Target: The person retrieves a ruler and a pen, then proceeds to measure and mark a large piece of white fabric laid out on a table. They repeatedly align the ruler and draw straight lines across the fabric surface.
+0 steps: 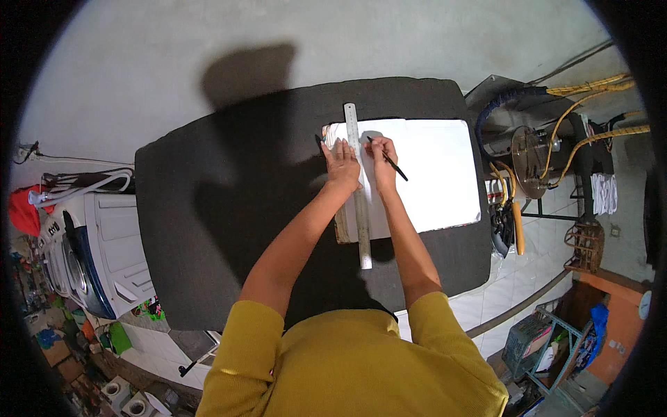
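A long metal ruler [363, 233] lies lengthwise over the left part of an open book with blank white pages [438, 174]. My left hand [342, 167] rests flat on the book's left edge and against the ruler, fingers stretched out and pointing away from me. To the right of the ruler, my right hand [383, 158] is closed round a black pen [397, 167], its upper end slanting toward the lower right. The pen's tip is near the ruler's edge, too small to make out whether it touches the page. A small dark pointed object [319, 141] lies beside my left fingers.
The book lies on a table with a dark cloth [201, 208], against a pale wall [389, 42]. A white washing machine [114, 243] stands on the left. On the right are a round metal machine part [529, 161] with yellow cables and a blue-grey metal rack [549, 347].
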The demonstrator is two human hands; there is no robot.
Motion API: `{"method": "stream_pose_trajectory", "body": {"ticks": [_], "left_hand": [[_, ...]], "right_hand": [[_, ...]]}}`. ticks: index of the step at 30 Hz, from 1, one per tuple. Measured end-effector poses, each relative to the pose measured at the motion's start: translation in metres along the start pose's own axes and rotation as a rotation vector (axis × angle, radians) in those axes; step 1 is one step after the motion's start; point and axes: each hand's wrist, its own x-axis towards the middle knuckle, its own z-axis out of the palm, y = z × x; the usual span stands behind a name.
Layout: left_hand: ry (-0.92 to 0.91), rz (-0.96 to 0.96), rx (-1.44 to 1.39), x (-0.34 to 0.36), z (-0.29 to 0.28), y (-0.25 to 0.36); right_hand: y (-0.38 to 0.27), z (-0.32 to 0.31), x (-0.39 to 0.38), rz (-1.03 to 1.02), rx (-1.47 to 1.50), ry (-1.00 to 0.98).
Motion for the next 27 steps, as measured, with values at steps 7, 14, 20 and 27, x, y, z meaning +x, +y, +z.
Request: {"method": "stream_pose_trajectory", "body": {"ticks": [7,14,20,27], "left_hand": [[0.093,-0.103,-0.001,0.024,0.031,-0.001],[0.018,-0.043,-0.066,0.017,0.017,0.002],[-0.021,-0.027,-0.08,0.006,0.001,0.003],[0.051,-0.056,-0.035,0.006,0.014,-0.002]], "right_hand": [[0.022,0.015,0.043,-0.048,-0.203,-0.033],[0.026,0.01,0.046,-0.072,-0.202,-0.025],[0.032,0.007,0.052,-0.091,-0.24,-0.021],[0.031,0.012,0.053,-0.149,-0.401,-0.043]]}}
